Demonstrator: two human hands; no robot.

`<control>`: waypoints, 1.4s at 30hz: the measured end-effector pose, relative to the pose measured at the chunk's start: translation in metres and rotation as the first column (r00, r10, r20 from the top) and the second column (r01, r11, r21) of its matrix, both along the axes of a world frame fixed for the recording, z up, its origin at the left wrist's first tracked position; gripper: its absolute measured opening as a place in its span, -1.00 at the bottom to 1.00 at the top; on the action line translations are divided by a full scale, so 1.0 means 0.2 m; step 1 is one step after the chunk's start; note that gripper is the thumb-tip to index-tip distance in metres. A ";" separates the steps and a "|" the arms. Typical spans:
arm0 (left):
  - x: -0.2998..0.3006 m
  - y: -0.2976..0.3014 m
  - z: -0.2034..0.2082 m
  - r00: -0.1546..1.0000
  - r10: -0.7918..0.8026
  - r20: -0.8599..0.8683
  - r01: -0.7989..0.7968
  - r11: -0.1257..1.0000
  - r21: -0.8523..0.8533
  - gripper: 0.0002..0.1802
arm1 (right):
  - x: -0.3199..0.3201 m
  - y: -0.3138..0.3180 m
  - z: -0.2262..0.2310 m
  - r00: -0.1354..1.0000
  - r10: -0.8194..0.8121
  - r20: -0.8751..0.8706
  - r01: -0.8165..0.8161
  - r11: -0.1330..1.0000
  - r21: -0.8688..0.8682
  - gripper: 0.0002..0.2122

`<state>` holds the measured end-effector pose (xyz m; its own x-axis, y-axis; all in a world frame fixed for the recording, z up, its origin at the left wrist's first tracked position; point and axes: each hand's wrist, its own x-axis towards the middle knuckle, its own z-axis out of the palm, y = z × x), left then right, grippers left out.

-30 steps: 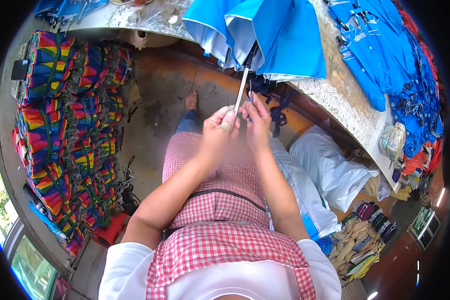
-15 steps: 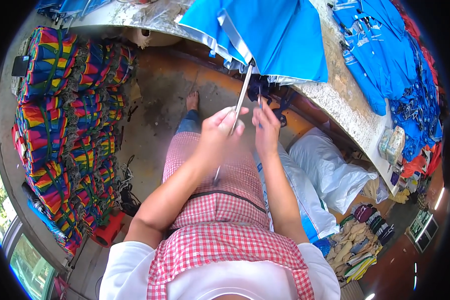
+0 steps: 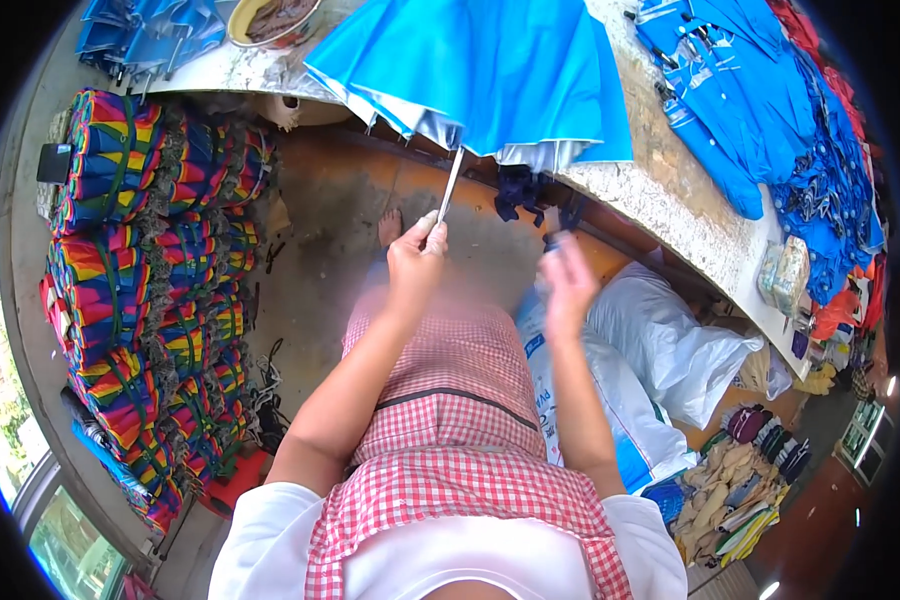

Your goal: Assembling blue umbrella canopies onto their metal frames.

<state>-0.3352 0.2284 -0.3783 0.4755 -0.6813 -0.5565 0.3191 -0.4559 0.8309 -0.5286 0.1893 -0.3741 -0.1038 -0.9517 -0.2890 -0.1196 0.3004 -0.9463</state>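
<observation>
- Gripping the metal shaft [image 3: 451, 184] of a blue umbrella [image 3: 480, 75] with the left hand [image 3: 415, 265], fingers clamped on it.
- Holding the canopy end beyond those fingers, overlapping the edge of the table [image 3: 690, 210].
- Grasping a thin, blurred tool [image 3: 553, 218] in the right hand [image 3: 568, 285], fingers curled around it, apart from the shaft.
- With white sacks [image 3: 665, 345] below and right of the right fingers.
</observation>
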 end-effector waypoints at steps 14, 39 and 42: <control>0.49 0.16 -0.03 0.760 0.188 0.622 -0.251 0.968 0.015 -0.40 | 0.20 -0.05 0.02 0.931 0.361 -0.051 -0.360 0.932 0.035 -0.67; 0.78 -2.09 1.40 0.512 0.631 0.582 0.416 0.410 -0.812 -0.43 | 0.22 -1.00 0.55 0.638 0.074 -0.767 -0.536 0.757 -0.373 -0.75; 1.45 -2.53 1.65 -0.045 0.575 0.817 0.178 0.809 -0.560 -0.45 | 0.21 -1.27 0.56 0.648 -0.053 -0.760 -0.364 0.855 -0.370 -0.78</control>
